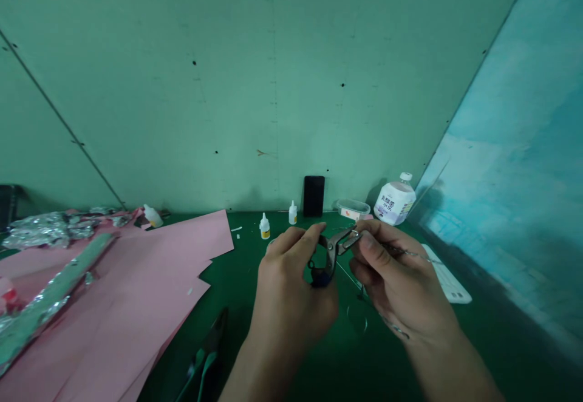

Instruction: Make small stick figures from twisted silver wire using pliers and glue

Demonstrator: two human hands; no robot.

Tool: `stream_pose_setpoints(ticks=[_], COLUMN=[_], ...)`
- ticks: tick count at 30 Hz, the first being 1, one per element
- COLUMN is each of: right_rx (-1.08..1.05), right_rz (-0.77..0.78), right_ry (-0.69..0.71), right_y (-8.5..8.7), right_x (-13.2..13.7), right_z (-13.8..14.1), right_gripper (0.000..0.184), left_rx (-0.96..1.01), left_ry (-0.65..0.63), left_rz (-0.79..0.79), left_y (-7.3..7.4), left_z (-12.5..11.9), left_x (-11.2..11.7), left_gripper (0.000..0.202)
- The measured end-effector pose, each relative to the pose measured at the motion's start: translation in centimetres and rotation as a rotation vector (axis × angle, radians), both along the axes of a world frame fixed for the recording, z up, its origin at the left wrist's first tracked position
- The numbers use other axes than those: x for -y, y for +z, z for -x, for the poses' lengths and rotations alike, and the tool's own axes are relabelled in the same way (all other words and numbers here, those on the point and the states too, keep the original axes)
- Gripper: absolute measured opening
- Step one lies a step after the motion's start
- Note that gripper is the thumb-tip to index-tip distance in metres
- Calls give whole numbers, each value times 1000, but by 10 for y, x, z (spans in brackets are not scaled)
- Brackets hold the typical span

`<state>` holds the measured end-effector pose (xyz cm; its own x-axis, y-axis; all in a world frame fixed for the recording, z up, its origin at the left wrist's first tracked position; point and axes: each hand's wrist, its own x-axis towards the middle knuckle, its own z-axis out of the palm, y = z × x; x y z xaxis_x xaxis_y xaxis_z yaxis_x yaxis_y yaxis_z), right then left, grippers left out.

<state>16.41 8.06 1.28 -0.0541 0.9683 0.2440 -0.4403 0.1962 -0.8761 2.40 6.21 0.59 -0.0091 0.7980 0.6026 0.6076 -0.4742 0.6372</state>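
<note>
Left hand (291, 286) wraps closed around the pliers (331, 253), which sit in its grip with jaws upward. Right hand (401, 274) pinches a wire (412, 252), fingertips just beside the jaws.

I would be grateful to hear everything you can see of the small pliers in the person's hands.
The small pliers have a shiny grey metal head and a dark blue grip at the lower end. They are held up above the green mat, the left hand around the handles, the head touching the fingers of the right hand. Their jaws are partly hidden.
</note>
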Motion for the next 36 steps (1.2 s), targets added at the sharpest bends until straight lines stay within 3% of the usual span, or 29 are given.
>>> stream_pose_setpoints(ticks=[6,12,20,27,33,36], right_rx=[11,210,547,624,794,787], right_rz=[-14,-188,-542,-504,-772,-842], right_ry=[-60,-235,-533,-595,-796,-810], right_y=[1,-13,-8,-13,-11,-10], right_x=[0,-3,2,2,-4,-5], right_z=[0,-4,-2,-4,-4,-5], right_gripper=[19,11,5,7,19,19], left_rx=[-31,-63,-9,7,-31,-75], left_ry=[43,100,26,-4,-43,-112], left_rz=[-61,-73,134,66,110,194], left_y=[-3,-4,5,0,1,6], left_z=[-2,-5,-7,-7,-4,-2], left_x=[0,1,4,1,4,4], left_gripper=[47,47,56,43,41,37])
